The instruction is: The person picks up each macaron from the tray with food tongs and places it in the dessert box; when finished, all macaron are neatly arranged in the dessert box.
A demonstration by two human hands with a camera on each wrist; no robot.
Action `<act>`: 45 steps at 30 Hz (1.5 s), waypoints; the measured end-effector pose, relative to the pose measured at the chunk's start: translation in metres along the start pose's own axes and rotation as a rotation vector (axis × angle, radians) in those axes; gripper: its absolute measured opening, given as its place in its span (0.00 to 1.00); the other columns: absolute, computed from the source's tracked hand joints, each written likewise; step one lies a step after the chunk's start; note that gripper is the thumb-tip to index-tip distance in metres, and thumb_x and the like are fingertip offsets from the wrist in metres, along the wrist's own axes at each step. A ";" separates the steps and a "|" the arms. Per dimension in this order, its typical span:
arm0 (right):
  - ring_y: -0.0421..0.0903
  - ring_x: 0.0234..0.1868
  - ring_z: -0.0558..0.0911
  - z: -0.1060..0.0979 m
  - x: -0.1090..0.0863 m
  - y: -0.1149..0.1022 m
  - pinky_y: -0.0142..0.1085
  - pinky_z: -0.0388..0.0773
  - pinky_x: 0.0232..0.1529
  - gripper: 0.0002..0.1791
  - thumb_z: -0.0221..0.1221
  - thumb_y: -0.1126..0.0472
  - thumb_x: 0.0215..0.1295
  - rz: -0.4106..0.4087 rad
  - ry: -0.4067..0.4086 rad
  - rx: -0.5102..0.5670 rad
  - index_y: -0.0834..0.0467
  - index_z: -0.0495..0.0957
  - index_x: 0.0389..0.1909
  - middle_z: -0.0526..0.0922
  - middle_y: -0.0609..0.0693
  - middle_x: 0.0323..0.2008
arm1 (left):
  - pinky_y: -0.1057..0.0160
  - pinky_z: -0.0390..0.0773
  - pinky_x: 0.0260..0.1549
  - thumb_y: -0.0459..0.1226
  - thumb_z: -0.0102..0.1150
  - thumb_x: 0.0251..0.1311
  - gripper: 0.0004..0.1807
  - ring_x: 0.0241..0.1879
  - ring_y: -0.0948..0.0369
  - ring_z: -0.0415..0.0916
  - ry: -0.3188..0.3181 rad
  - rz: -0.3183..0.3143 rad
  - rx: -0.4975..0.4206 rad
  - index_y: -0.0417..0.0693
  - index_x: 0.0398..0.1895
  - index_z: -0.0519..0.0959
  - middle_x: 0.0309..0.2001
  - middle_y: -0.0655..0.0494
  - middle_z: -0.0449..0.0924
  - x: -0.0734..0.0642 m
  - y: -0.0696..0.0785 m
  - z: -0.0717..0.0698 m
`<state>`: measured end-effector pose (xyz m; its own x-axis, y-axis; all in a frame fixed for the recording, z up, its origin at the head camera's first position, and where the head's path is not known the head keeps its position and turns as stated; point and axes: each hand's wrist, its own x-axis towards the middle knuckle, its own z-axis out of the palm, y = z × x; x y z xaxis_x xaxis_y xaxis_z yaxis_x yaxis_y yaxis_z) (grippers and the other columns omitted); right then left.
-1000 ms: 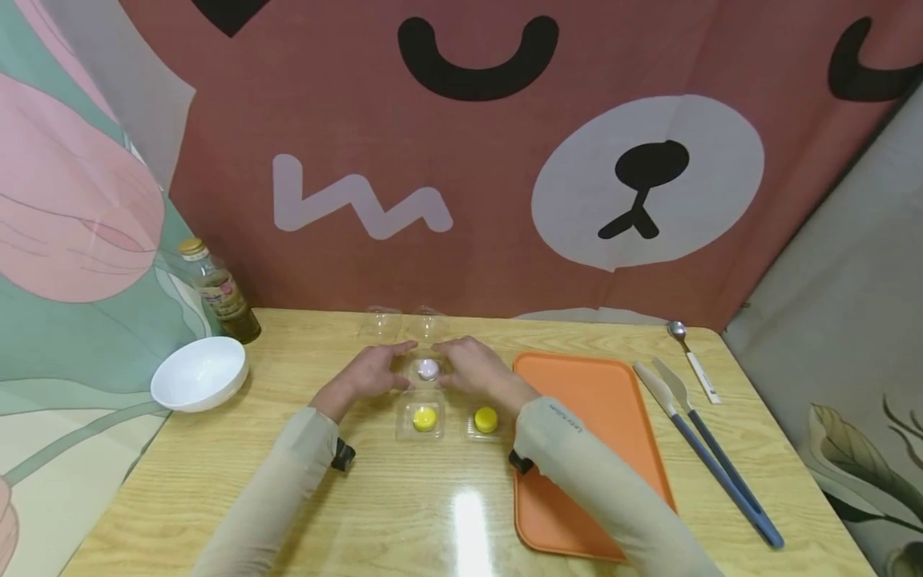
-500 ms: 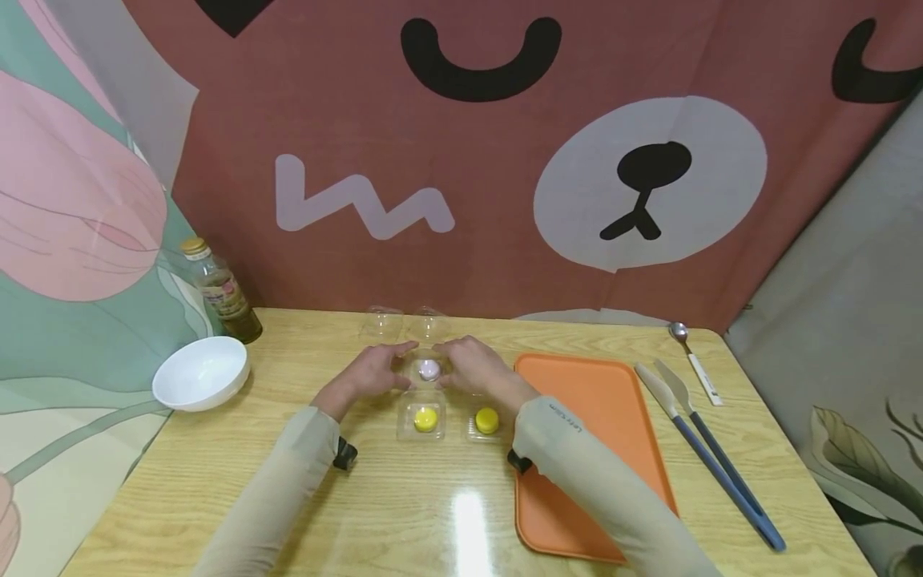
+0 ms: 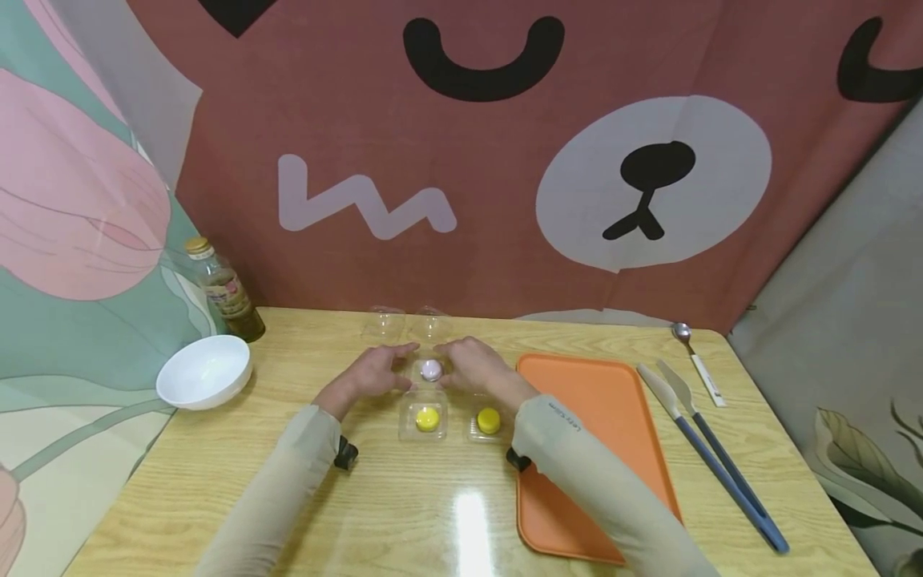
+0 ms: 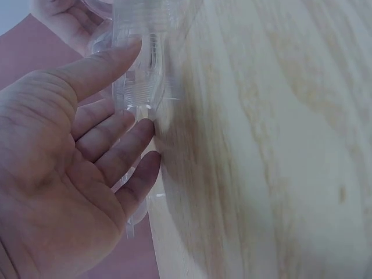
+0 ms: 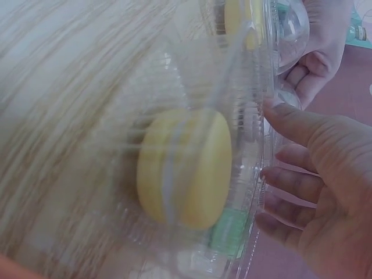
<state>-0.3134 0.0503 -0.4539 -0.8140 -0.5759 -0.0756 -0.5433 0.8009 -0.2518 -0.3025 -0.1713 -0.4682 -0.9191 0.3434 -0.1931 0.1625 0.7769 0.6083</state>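
A small clear plastic box with a lilac macaron inside lies between both hands. My left hand holds its left side, thumb at the near edge and index finger at the far edge. On the right side my right hand grips it the same way. The left wrist view shows the thumb over the ribbed plastic. Nearer to me, one yellow macaron sits in a clear box and another yellow macaron in a clear tray to its right.
Two clear plastic lids stand at the table's back edge. An orange tray lies under the right forearm, with tongs and a spoon beyond it. At left are a white bowl and a bottle.
The whole scene has drifted slightly to the right in the head view. Both hands keep their places around the box with the lilac macaron.
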 end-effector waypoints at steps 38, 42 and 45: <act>0.50 0.65 0.79 0.001 -0.005 0.000 0.44 0.74 0.69 0.38 0.69 0.44 0.62 0.021 0.016 0.040 0.53 0.72 0.71 0.80 0.50 0.65 | 0.46 0.69 0.70 0.41 0.71 0.59 0.44 0.70 0.46 0.70 -0.036 0.007 -0.070 0.57 0.78 0.62 0.71 0.41 0.71 -0.001 0.002 -0.003; 0.49 0.63 0.80 0.003 -0.005 0.001 0.44 0.75 0.67 0.37 0.70 0.45 0.61 0.007 0.027 0.046 0.53 0.73 0.70 0.82 0.50 0.63 | 0.46 0.69 0.70 0.40 0.71 0.59 0.44 0.70 0.46 0.70 -0.034 0.003 -0.073 0.57 0.78 0.62 0.70 0.41 0.72 -0.001 0.002 -0.002; 0.49 0.61 0.81 0.003 -0.005 0.002 0.44 0.76 0.66 0.37 0.71 0.45 0.61 -0.004 0.032 0.047 0.53 0.74 0.69 0.83 0.50 0.61 | 0.46 0.68 0.70 0.39 0.71 0.59 0.44 0.70 0.46 0.71 -0.029 0.005 -0.073 0.56 0.78 0.63 0.70 0.41 0.72 -0.001 0.001 -0.001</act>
<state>-0.3095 0.0543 -0.4573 -0.8186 -0.5727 -0.0434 -0.5367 0.7897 -0.2970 -0.3019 -0.1713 -0.4668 -0.9073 0.3634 -0.2115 0.1396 0.7349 0.6636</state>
